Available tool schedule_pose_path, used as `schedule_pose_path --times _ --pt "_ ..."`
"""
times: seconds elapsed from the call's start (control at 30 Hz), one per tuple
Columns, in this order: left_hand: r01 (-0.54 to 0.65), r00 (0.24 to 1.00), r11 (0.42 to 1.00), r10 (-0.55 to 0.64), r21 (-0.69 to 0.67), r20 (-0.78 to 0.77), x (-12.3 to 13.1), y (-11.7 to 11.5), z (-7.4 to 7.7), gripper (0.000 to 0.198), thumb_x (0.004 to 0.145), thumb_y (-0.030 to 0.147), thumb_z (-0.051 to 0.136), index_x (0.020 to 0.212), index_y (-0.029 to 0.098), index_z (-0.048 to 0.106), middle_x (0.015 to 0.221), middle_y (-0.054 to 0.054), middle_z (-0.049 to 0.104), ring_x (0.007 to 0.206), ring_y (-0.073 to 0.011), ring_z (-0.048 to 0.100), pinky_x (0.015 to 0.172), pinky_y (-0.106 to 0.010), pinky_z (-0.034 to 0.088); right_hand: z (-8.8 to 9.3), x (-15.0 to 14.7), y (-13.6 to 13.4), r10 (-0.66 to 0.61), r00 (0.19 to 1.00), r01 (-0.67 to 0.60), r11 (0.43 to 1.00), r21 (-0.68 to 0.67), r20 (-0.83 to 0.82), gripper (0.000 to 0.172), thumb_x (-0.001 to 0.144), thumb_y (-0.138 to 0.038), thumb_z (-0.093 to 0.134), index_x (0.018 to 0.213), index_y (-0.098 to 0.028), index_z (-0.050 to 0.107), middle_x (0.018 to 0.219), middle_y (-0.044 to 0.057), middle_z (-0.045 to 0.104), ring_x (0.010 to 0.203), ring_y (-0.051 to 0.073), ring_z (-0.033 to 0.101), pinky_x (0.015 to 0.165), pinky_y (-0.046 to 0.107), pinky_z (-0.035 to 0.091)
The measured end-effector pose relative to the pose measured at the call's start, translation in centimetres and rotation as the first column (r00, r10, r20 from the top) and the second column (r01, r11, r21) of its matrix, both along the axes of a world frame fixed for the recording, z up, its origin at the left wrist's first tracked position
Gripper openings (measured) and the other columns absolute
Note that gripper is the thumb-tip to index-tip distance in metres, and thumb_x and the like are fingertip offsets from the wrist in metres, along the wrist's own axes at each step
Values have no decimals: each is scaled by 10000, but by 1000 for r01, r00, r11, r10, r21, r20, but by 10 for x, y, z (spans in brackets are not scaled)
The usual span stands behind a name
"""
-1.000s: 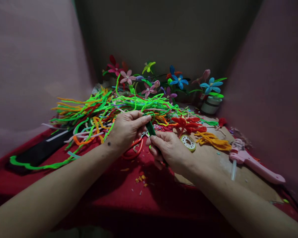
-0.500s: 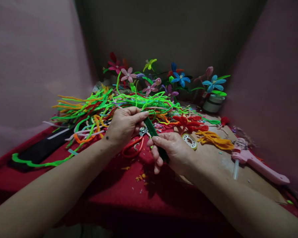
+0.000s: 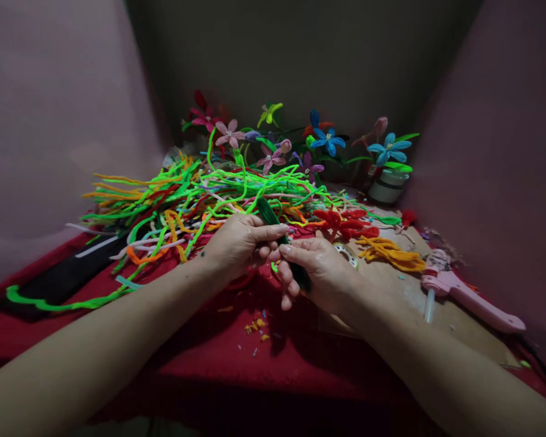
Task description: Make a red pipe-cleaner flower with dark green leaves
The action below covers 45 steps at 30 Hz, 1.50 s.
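Left hand [image 3: 239, 246] pinches dark green strip [image 3: 268, 213] between thumb and fingers; right hand [image 3: 317, 262] pinches it lower down, near end beneath the palm. Strip held above red cloth [image 3: 204, 358], before the stem pile [image 3: 259, 182]. Dark marks on pink glue gun [image 3: 465, 296]: illegible. Jar [image 3: 388, 187]: dark band.

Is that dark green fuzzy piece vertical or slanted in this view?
Slanted: the dark green piece slopes down rightward, from beyond the left hand into the right hand.

No text, label, brand, number or sign can be read.
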<state>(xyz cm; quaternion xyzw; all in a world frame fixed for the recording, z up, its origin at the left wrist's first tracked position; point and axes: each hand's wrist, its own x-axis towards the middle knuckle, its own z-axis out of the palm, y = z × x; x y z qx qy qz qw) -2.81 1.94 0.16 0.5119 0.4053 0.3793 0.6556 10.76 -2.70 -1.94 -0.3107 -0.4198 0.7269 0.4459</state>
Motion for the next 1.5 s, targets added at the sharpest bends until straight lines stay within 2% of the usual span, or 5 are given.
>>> schedule_pose_path --times 0.67,0.77,0.87,0.93,1.5 --pt "-114 987 960 138 257 -80 -12 14 2 239 660 312 717 636 135 558 543 15 519 416 -62 437 410 -206 357 3 3 -3 -36 996 38 999 -33 83 140 802 -203 494 726 -118 575 407 -47 506 290 74 404 292 234 469" --pt "-211 910 654 403 726 -98 -22 17 14 222 705 295 691 891 193 627 816 -24 618 662 -130 566 610 -282 472 4 6 -2 0 989 8 998 -55 150 148 796 -190 497 678 -123 558 412 -47 504 288 75 413 292 237 470" --pt "231 858 165 430 959 -281 -28 15 23 131 750 262 662 880 253 675 973 -31 655 958 -195 541 887 -372 416 5 7 -2 -4 974 15 999 -48 228 182 802 -176 478 639 -129 544 406 -46 496 276 79 425 287 223 456" --pt "505 806 8 353 863 -475 -28 15 23 96 795 251 613 857 251 687 949 -24 683 994 -197 530 917 -371 396 4 7 -2 -1 959 11 999 -34 285 202 813 -179 454 642 -132 551 396 -44 496 263 86 436 277 208 434" --pt "756 638 -73 307 651 -706 -22 10 8 275 861 144 425 707 195 646 669 -8 668 722 -133 594 897 -341 382 15 14 -1 159 898 -158 987 -37 410 217 767 -228 506 571 -145 544 374 -34 516 249 89 455 271 182 404"
